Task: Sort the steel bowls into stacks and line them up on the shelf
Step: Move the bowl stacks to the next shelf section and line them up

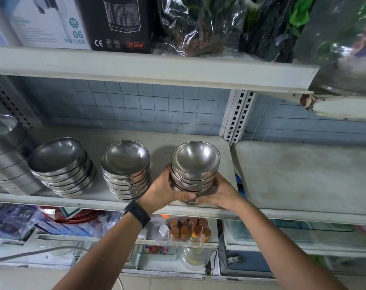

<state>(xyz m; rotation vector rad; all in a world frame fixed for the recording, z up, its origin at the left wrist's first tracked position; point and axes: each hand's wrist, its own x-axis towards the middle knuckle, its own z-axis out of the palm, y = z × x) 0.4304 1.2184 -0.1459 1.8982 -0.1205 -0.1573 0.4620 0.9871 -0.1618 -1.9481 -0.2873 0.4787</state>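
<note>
while both hands close around it, the small stack of steel bowls stands at the front right corner of the shelf, its lowest bowl at the front edge; whether it rests on the shelf or is lifted just off it cannot be told. the left hand curls round the left side of the stack, with its thumb lying across the front of the lowest bowls. the right hand cups the right side in the same way, and its thumb meets the left thumb at the front, tip to tip. a black wristband sits on the left wrist.

along the same shelf, toward its left end, three more stacks stand in a row: a middle stack near the held one but apart from it, then a wider stack that leans a little, then the tallest stack at the left edge, partly cut off. boxes stand on the shelf above, and copper-capped bottles show on the one below.
</note>
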